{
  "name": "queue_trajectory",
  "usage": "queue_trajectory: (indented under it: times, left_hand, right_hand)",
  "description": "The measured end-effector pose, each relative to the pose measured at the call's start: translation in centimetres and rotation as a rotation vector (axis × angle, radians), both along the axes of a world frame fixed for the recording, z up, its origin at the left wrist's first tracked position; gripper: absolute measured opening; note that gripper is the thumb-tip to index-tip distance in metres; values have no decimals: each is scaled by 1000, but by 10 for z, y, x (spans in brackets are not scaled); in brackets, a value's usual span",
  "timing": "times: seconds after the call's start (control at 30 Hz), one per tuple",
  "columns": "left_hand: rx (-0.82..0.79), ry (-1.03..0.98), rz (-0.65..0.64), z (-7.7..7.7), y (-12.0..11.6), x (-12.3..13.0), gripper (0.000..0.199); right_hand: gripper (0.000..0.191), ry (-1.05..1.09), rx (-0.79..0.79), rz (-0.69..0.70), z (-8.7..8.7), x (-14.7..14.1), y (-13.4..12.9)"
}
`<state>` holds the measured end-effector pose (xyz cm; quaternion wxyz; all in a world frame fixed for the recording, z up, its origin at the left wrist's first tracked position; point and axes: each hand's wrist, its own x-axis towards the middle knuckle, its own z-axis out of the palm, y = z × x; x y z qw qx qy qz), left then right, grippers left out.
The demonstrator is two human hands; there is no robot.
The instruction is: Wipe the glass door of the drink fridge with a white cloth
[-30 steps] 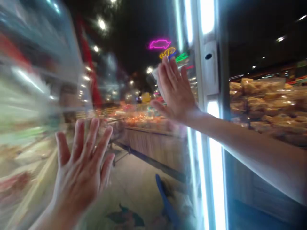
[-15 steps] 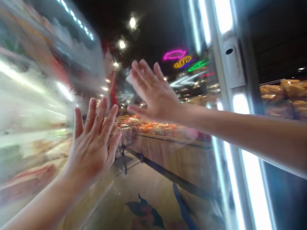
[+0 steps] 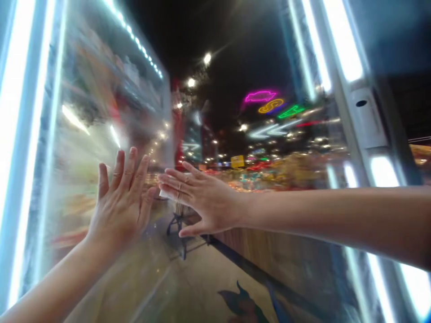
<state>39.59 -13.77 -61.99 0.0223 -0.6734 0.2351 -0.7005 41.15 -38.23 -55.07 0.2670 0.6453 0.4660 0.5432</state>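
Note:
My left hand (image 3: 117, 206) is raised with its fingers spread and its palm turned forward, apparently flat against a clear glass pane (image 3: 84, 148). It has nothing visible in it. To its right, my right hand (image 3: 205, 197) reaches in from the right edge with fingers stretched out and thumb apart. A corner of a white tissue (image 3: 162, 194) shows past its fingertips, pressed under the flat fingers; the rest of it is hidden by the hand. The fingertips of both hands are close together.
Bright light tubes (image 3: 343, 36) run along a frame post with a grey lock box (image 3: 367, 117) at right. More tubes (image 3: 20, 125) stand at left. Behind the glass are a dark stool (image 3: 182, 229), a tan floor (image 3: 161, 278) and neon signs (image 3: 261, 96).
My right hand has swept down and left with the white tissue, closer to my left hand. My left hand stays spread, slightly lower in view. The view has turned left, bringing the left light tubes in.

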Motion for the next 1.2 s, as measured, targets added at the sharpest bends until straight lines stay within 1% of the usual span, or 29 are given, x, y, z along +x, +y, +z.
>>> queue_trajectory:
  times: [0.03,0.07,0.13,0.17,0.2,0.23,0.3,0.33,0.37,0.4,0.43,0.5,0.53,0.57,0.6,0.7,0.73,0.77,0.87,0.9,0.93,0.97,1.03,1.07,1.1,1.13,1.2]
  left_hand:
    - [-4,1,2,-1,7,1,69]
    - [-11,2,8,-2,13,2,69]
    - [-26,6,19,-4,25,4,69]
    - [-35,9,24,-4,31,5,68]
    - [-45,10,28,-5,36,6,68]
    - [-55,9,31,-6,42,8,68]
    - [-70,9,36,-9,54,12,67]
    - [-81,8,38,-11,59,14,66]
    - [-94,9,38,-14,65,16,66]
    - [-108,10,37,-16,70,18,65]
    - [-120,11,35,-17,75,20,64]
    - [-144,6,27,-20,84,24,64]
    - [-152,3,24,-20,88,26,64]
    - [-161,1,19,-20,92,27,64]
    - [-174,0,15,-20,95,28,64]
    - [-223,13,5,-19,105,28,64]
    - [-237,17,5,-20,108,27,65]
    - [-246,19,6,-20,112,26,65]
    - [-252,17,13,-26,122,24,65]
    - [-255,12,13,-28,126,23,66]
    - [-260,3,10,-31,130,22,67]
    - [-263,-6,6,-34,133,21,69]
    - [-272,-27,-7,-39,139,18,72]
    - [-277,-35,-17,-42,142,17,73]
    - [-280,-41,-28,-45,143,15,74]
    - [-281,-40,-38,-48,145,13,75]
    - [-287,-32,-52,-56,147,10,76]
  right_hand:
    - [103,10,13,-7,3,2,7]
    - [101,18,76,-19,10,4,14]
    - [100,25,261,-36,30,6,28]
    - [101,25,318,-35,36,8,35]
    - [103,23,322,-26,39,9,43]
    - [105,22,274,-9,37,10,50]
    - [103,18,86,32,29,13,64]
    - [99,17,9,42,29,15,69]
    - [95,17,-15,39,32,17,75]
    - [93,22,19,23,41,19,80]
    - [93,29,101,0,52,20,86]
    - [101,41,306,-35,74,22,99]
    - [104,42,360,-36,80,23,106]
    - [104,38,353,-23,80,22,113]
    - [103,33,286,-1,76,22,121]
    - [96,35,-67,28,57,21,142]
    - [95,39,-101,11,56,21,149]
    - [94,43,-66,-12,60,21,155]
    - [98,40,227,-55,78,21,175]
    - [100,42,263,-50,79,21,181]
    - [100,47,228,-37,76,21,187]
    - [99,53,135,-22,69,22,193]
    - [92,66,-113,-9,53,22,205]
    - [89,67,-199,-13,48,23,210]
    - [86,65,-219,-24,47,24,216]
    - [84,62,-164,-40,49,25,222]
    - [80,46,78,-40,54,31,235]
